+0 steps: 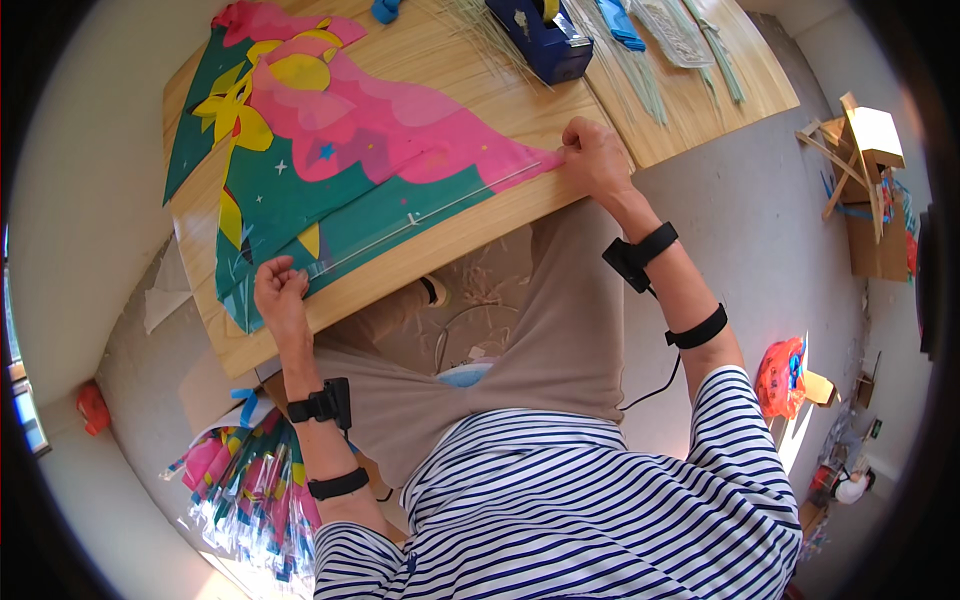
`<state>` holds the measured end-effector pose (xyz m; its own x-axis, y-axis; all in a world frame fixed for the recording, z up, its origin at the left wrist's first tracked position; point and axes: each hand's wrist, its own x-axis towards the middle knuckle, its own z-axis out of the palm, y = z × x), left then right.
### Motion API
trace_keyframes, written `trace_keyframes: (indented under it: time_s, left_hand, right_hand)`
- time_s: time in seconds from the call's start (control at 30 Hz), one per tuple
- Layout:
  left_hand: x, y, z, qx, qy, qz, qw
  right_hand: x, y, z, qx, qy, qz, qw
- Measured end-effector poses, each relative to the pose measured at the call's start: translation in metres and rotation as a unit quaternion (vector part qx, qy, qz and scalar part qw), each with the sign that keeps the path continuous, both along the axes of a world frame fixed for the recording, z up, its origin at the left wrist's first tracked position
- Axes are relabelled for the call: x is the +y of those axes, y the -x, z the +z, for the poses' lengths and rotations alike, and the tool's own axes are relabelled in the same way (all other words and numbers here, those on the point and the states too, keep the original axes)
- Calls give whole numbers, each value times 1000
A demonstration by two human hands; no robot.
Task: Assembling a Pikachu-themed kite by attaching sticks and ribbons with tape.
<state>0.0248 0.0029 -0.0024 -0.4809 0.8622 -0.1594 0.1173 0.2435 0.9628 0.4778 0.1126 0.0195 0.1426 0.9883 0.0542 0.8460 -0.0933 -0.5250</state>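
A kite sail of thin cloth, pink, green and yellow, lies partly folded on the wooden table. Along its near green edge runs a thin white rod with a small white fitting near its middle. My left hand is closed, fingers curled at the rod's left end over the table's front edge; exactly what it pinches is hidden. At the other end, my right hand is closed on the pointed pink corner of the sail, where the rod's tip reaches the fingers.
A blue tape dispenser stands at the far side, beside loose thin rods and a clear plastic tray. Packed colourful kites lie low on the left. A red plastic bag and wooden stool are to the right.
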Motion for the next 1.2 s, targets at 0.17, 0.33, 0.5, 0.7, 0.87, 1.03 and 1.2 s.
trace_keyframes:
  time_s: [0.17, 0.33, 0.5, 0.7, 0.87, 1.03, 1.2]
  left_hand:
    - [-1, 0, 2, -19, -3, 1, 1000]
    - [-1, 0, 9, -38, 10, 2, 999]
    - [-4, 0, 15, -21, 20, 6, 1000]
    - [-6, 3, 11, -1, 20, -3, 1000]
    - [-6, 3, 7, 11, 13, -2, 1000]
    - [-4, 5, 7, 11, 26, -2, 1000]
    - [-3, 4, 6, 6, 20, -9, 1000]
  right_hand:
    - [-1, 17, 11, 99, -75, 173, 977]
    - [4, 41, 7, 116, -29, 256, 959]
    - [4, 36, -1, 76, -1, 238, 968]
    - [2, 25, 7, 43, 28, 192, 980]
    - [4, 9, 6, 22, 37, 145, 989]
    - [9, -12, -7, -1, -23, 111, 994]
    - [12, -22, -7, 32, -8, 78, 996]
